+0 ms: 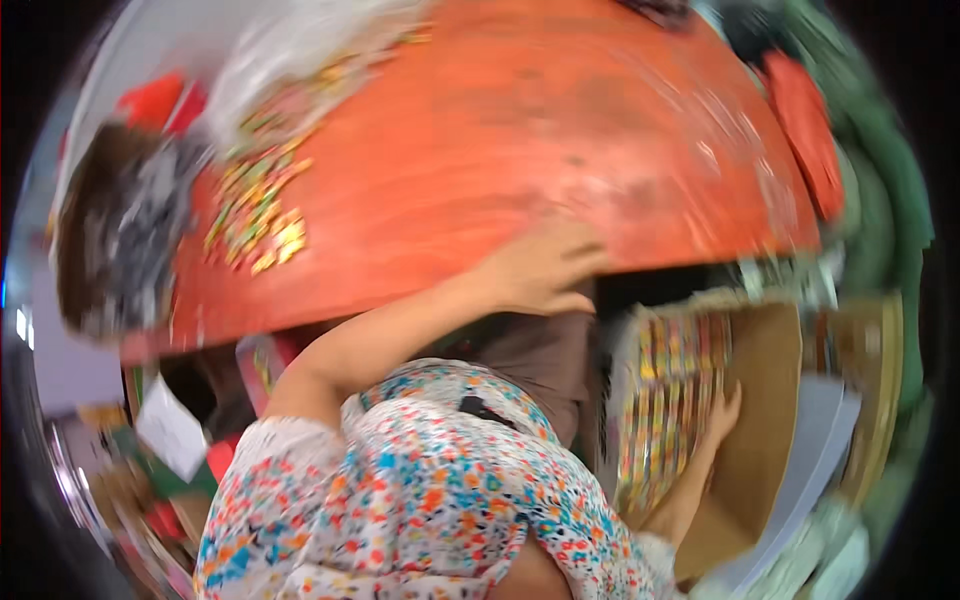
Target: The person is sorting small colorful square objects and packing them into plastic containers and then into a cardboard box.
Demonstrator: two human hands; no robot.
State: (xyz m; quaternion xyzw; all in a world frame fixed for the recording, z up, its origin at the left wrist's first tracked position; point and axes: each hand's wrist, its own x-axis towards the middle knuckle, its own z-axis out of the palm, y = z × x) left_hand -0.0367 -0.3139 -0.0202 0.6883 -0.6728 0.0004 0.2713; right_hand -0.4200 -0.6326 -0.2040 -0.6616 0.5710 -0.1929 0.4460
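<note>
My left hand (548,268) reaches across my lap to the near edge of the orange table (480,150). Its fingers are spread and hold nothing. To the right and lower down, my right hand (726,412) is inside a cardboard box (765,440), beside rows of small multicoloured packs (672,400). The fingers of that hand look stretched out and slightly blurred; whether they touch the packs I cannot tell. A scattered heap of small yellow, green and red pieces (262,215) lies on the table's left part, spreading from a clear plastic bag (290,70).
A carton (90,230) filled with grey plastic material stands at the table's left end. Red items (165,100) lie behind it. Grey-blue sheets (825,430) stand beside the right-hand box. Green cloth (900,200) hangs at the far right, near a red bundle (803,130).
</note>
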